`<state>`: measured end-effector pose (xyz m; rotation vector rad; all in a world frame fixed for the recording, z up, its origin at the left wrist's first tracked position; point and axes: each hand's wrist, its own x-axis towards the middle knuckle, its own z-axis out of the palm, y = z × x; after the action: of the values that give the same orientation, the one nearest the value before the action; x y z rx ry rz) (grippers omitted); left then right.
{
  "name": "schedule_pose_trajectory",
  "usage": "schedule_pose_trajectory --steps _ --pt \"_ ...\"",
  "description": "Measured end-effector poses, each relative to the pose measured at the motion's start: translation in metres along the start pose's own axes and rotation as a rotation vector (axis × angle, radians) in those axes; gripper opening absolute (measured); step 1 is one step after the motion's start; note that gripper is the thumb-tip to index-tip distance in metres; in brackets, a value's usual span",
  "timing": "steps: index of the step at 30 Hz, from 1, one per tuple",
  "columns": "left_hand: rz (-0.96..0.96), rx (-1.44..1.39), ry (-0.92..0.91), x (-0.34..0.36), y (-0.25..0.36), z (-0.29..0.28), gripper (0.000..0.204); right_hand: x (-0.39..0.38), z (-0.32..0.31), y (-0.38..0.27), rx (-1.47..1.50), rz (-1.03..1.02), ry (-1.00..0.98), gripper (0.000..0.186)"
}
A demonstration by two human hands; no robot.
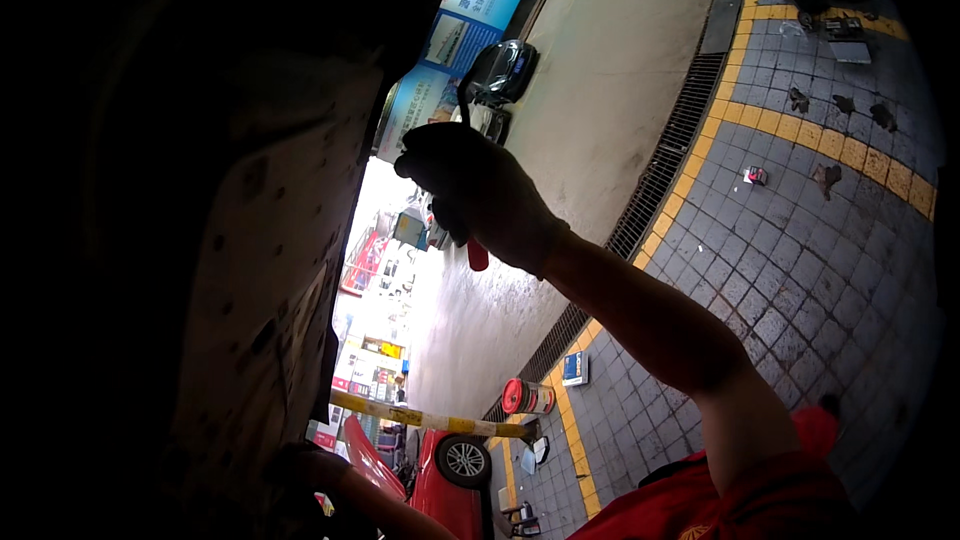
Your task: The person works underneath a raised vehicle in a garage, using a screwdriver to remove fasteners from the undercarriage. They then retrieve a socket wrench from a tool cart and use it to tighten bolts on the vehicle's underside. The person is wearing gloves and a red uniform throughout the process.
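My right hand [480,185], dark against the light and seemingly gloved, is raised beside a vehicle's dark underside. It is closed around a red-handled tool [478,257]; a thin, dark, bent shaft [464,98] sticks up above the fist. The tool's exact kind does not show. A pale panel with holes [275,240] runs along the underside, left of this hand. Low on the left, my left hand [300,464] reaches to the lower end of that panel. Deep shadow hides its fingers and anything in them.
A yellow-and-white striped pole [430,415] crosses low, near a red car [450,480] and a red-lidded drum [527,397]. A blue box [576,368] and a small red box [755,175] lie on grey tiles. A drain grate [665,165] borders the roadway; a dark car [503,70] stands beyond.
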<state>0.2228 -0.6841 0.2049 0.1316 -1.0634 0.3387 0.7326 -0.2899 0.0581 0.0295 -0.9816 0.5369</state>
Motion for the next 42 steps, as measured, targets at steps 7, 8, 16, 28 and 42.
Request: schedule_pose_trajectory --steps 7,8,16,28,42 --pt "-0.305 -0.709 0.135 0.011 0.005 -0.005 0.054 0.002 0.026 -0.001 0.168 0.023 0.045 0.033" --pt "-0.265 -0.665 0.147 0.011 0.001 -0.001 0.055 0.004 0.026 0.003 0.073 -0.038 0.029 0.035" --pt "-0.092 -0.142 -0.201 -0.013 -0.016 0.014 0.068 0.001 0.023 -0.073 0.688 0.662 -0.224 0.044" --pt "-0.975 -2.385 -0.505 0.048 -0.037 -0.093 0.037 -0.057 0.098 -0.126 0.34 0.235 -0.423 0.02" --pt "-0.796 -2.863 -0.917 0.054 -0.068 -0.117 0.044 -0.17 0.315 -0.19 0.375 0.191 -0.403 0.021"
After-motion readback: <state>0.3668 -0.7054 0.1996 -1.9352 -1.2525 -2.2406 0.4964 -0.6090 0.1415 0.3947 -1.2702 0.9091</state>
